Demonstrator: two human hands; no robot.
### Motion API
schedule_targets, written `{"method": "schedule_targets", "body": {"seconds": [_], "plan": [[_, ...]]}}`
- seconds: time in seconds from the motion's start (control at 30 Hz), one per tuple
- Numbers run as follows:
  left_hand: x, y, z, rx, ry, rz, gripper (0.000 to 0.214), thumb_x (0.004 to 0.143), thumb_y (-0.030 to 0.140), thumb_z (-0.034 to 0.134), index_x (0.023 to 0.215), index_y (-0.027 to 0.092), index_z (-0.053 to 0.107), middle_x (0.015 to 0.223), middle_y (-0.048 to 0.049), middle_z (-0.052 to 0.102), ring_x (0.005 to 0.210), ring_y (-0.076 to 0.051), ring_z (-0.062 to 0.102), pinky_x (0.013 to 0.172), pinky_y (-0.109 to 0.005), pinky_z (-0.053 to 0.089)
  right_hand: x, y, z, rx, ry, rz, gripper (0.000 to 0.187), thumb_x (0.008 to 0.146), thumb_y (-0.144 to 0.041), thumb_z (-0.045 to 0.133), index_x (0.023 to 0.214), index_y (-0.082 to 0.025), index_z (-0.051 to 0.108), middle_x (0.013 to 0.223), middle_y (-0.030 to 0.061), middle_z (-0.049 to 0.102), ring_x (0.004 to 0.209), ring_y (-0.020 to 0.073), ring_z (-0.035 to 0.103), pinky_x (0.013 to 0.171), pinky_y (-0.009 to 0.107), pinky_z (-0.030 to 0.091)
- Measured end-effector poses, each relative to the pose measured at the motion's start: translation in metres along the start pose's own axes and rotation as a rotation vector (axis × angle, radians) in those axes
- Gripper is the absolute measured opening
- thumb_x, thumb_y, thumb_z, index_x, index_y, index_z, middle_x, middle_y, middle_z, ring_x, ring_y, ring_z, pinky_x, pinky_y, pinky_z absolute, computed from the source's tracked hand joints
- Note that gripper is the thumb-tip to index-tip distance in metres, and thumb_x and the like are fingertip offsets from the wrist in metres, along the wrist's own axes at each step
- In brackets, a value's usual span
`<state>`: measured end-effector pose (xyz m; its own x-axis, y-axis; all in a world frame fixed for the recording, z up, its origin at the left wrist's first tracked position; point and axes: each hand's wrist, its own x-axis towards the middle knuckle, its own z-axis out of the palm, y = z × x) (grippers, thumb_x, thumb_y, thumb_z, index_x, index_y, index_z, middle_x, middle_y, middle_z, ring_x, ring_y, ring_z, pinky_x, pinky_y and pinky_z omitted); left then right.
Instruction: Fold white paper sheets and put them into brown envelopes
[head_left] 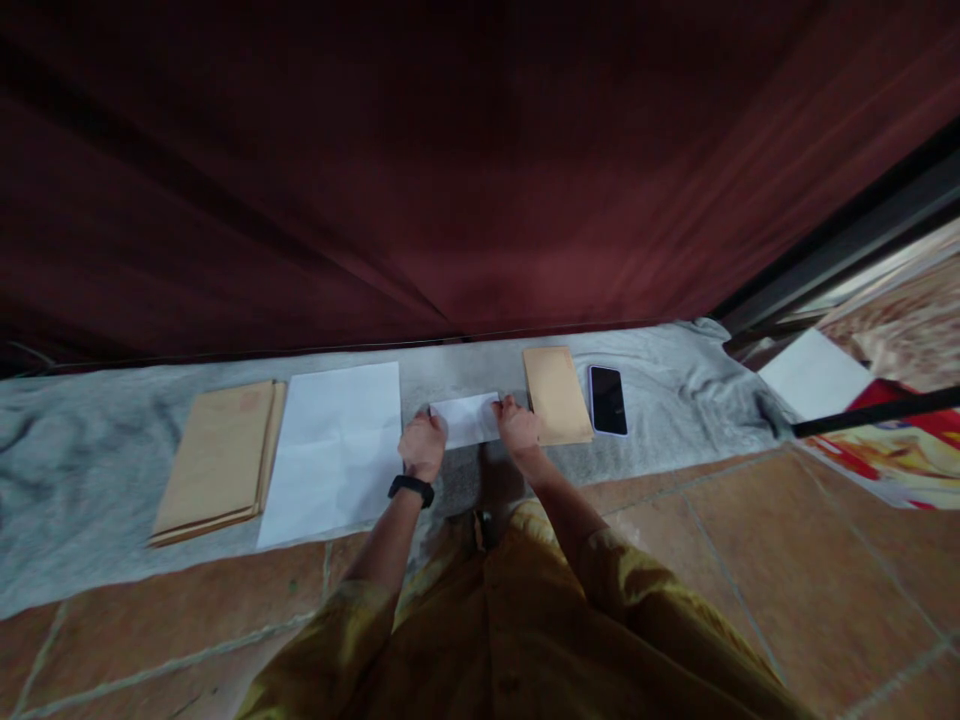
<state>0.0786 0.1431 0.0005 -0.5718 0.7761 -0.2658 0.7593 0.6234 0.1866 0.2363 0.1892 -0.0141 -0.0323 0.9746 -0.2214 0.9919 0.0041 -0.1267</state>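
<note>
A small white sheet of folded paper (466,418) is stretched between my two hands over the grey cloth. My left hand (424,446), below which a dark wristband shows, pinches its left end. At its right end, my right hand (517,424) grips the paper between thumb and fingers. Larger white sheets (337,450) lie flat to the left of my left hand, with faint creases. Right beside my right hand is a small stack of brown envelopes (559,395).
Larger brown envelopes (217,450) are stacked at the left. A phone (607,400) lies right of the small envelopes. The grey cloth (675,400) covers a ledge against a dark red curtain (480,200). A dark bar, white paper and colourful print are at the right, above floor tiles.
</note>
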Motion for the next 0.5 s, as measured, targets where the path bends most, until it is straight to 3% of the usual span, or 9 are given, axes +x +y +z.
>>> {"method": "schedule_targets", "body": {"seconds": [0.27, 0.5], "plan": [[-0.005, 0.002, 0.005, 0.061, 0.047, 0.067, 0.037, 0.101, 0.029, 0.036, 0.120, 0.009, 0.061, 0.099, -0.0212, 0.073, 0.097, -0.030, 0.073, 0.079, -0.037, 0.055, 0.002, 0.000, 0.002, -0.037, -0.002, -0.006, 0.044, 0.108, -0.043, 0.033, 0.127, -0.012, 0.058, 0.097, 0.0215, 0.076, 0.094, 0.0265, 0.076, 0.079, 0.034, 0.057], [-0.016, 0.003, 0.005, 0.133, 0.139, 0.173, 0.040, 0.102, 0.018, 0.026, 0.129, 0.008, 0.053, 0.110, -0.0202, 0.068, 0.104, -0.030, 0.068, 0.086, -0.039, 0.053, -0.001, -0.001, -0.001, -0.073, -0.023, -0.039, 0.045, 0.109, -0.042, 0.032, 0.131, -0.010, 0.054, 0.095, 0.0218, 0.075, 0.096, 0.0260, 0.076, 0.081, 0.034, 0.057]]}}
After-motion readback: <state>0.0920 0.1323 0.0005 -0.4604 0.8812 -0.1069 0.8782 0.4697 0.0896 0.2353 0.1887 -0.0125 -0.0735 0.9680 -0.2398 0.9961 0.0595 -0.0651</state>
